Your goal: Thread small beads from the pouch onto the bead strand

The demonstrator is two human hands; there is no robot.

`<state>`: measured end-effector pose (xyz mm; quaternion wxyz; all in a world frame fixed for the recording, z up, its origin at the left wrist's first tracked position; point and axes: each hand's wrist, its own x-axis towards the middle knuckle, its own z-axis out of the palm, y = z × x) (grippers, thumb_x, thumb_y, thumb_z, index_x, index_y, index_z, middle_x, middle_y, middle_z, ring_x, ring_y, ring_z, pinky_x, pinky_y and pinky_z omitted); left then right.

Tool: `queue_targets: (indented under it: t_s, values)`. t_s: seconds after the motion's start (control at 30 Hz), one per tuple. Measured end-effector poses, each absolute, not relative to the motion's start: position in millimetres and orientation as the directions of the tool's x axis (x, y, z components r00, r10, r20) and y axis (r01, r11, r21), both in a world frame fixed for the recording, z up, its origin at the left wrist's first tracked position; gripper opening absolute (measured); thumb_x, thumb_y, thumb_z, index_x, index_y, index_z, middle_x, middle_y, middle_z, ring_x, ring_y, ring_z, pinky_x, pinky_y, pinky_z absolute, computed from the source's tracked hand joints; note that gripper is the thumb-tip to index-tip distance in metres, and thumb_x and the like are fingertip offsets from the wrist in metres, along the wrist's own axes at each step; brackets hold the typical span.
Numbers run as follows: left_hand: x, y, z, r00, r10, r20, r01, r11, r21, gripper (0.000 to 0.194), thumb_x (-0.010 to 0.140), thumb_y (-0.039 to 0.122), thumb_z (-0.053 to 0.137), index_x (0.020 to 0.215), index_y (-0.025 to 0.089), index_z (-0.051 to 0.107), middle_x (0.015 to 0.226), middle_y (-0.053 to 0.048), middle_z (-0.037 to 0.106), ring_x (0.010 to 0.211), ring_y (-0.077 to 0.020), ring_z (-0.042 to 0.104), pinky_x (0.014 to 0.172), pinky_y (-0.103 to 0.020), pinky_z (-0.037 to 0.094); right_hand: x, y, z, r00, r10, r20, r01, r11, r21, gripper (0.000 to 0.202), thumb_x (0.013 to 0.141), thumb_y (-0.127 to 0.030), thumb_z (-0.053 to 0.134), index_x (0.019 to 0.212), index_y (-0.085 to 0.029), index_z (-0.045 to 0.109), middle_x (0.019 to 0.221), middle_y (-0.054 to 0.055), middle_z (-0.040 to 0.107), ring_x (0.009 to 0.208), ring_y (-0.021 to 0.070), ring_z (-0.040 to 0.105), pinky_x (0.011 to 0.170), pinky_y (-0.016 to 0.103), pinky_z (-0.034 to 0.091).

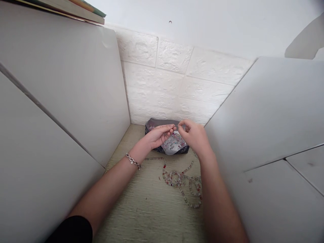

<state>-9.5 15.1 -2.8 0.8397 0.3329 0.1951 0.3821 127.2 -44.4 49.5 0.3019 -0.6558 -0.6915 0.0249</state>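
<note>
An open dark pouch (184,150) with a grey lining stands against the wall and holds loose small beads (174,141). Above it, my left hand (162,133) pinches a thin needle-like piece (176,126) between thumb and fingertips. My right hand (193,134) is closed at the other end of that piece, its thumb and forefinger pressed together. The fingertips of both hands nearly meet. A long string of small pale and red beads (177,179) lies in loops on the surface below the pouch, partly hidden by my right forearm.
Tall white panels stand at the left (76,84) and right (273,111) of the greenish wooden surface (141,212). A white brick-patterned wall (162,77) rises behind the pouch. Books (83,11) rest on top of the left panel.
</note>
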Motion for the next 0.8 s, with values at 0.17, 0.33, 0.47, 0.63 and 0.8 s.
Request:
queue_targets:
  t_s: [0.17,0.33,0.47,0.63,0.8]
  values:
    - [-9.7,15.9,-3.8,0.635,0.769,-0.068,-0.515,0.488,0.704,0.011,0.074,0.005,0.053,0.074,0.008,0.064,0.073,-0.004,0.062,0.060,-0.0022,0.054,0.059,-0.011,0.046,125.7,-45.2,50.4,0.039,0.923,0.382,0.896,0.137,-0.422,0.022,0.074,-0.032,0.043,0.080,-0.022,0.061,0.058,-0.001,0.055,0.052,0.0114,0.043,0.051,0.024,0.026]
    - [-10.0,16.4,-4.4,0.651,0.758,-0.052,-0.519,0.494,0.697,0.011,0.074,0.005,0.053,0.074,0.008,0.064,0.069,-0.003,0.061,0.059,-0.0022,0.055,0.057,-0.010,0.046,124.9,-46.1,50.9,0.033,0.931,0.365,0.906,0.126,-0.404,0.022,0.075,-0.033,0.043,0.080,-0.023,0.062,0.058,-0.001,0.055,0.053,0.0115,0.043,0.050,0.023,0.025]
    - [-10.1,16.9,-4.3,0.644,0.763,-0.057,-0.512,0.485,0.708,0.011,0.074,0.005,0.053,0.075,0.008,0.064,0.068,-0.002,0.061,0.058,-0.0018,0.055,0.055,-0.009,0.046,124.6,-45.5,49.6,0.021,0.928,0.371,0.914,0.132,-0.383,0.022,0.075,-0.034,0.043,0.080,-0.023,0.062,0.059,0.000,0.056,0.053,0.0116,0.044,0.050,0.023,0.025]
    - [-10.6,16.7,-3.3,0.637,0.767,-0.080,-0.504,0.493,0.709,0.010,0.075,0.005,0.053,0.075,0.007,0.063,0.068,-0.003,0.061,0.058,-0.0021,0.055,0.055,-0.009,0.046,125.0,-44.7,49.0,0.028,0.928,0.371,0.919,0.122,-0.376,0.023,0.075,-0.034,0.043,0.082,-0.023,0.061,0.061,0.000,0.057,0.053,0.0118,0.044,0.050,0.024,0.025]
    - [-10.1,16.4,-3.4,0.629,0.773,-0.079,-0.514,0.490,0.704,0.010,0.074,0.005,0.053,0.075,0.007,0.063,0.069,-0.002,0.061,0.057,-0.0020,0.055,0.054,-0.009,0.046,125.2,-45.9,50.8,0.038,0.930,0.366,0.921,0.110,-0.374,0.022,0.076,-0.034,0.043,0.081,-0.023,0.061,0.060,0.001,0.057,0.054,0.0123,0.045,0.050,0.023,0.025]
